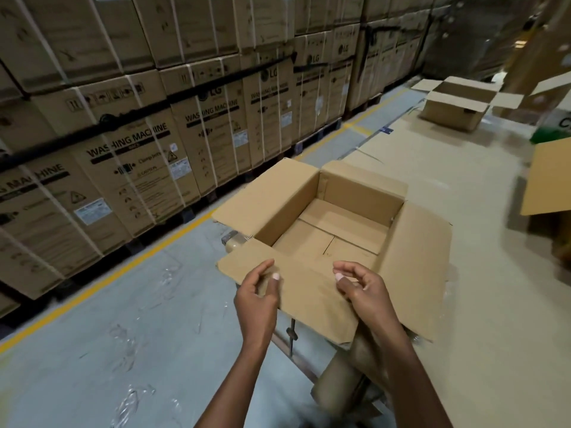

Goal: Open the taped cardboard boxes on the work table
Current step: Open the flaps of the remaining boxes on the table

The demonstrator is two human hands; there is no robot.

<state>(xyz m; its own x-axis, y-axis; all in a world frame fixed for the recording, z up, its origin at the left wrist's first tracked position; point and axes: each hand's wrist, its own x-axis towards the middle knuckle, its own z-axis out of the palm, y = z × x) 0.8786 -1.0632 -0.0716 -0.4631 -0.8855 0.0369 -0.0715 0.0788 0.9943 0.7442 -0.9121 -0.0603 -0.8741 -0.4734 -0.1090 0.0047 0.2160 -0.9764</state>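
A brown cardboard box (pixel 361 196) stands at the near left corner of the work table (pixel 482 248) with all its flaps folded outward; its inside is empty. My left hand (pixel 259 291) and my right hand (pixel 358 288) hover just above the near flap (pixel 309 291), a hand's width apart. The fingers of both hands are loosely curled, with nothing seen in them. A second box (pixel 454 109), also with its flaps open, sits at the far end of the table.
Another cardboard flap (pixel 550 177) juts in at the right edge, beside a green object (pixel 550 134). Strapped washing-machine cartons (pixel 139 140) form a tall wall on the left, behind a yellow floor line (pixel 123 267). Scraps of clear tape lie on the grey floor (pixel 133 341).
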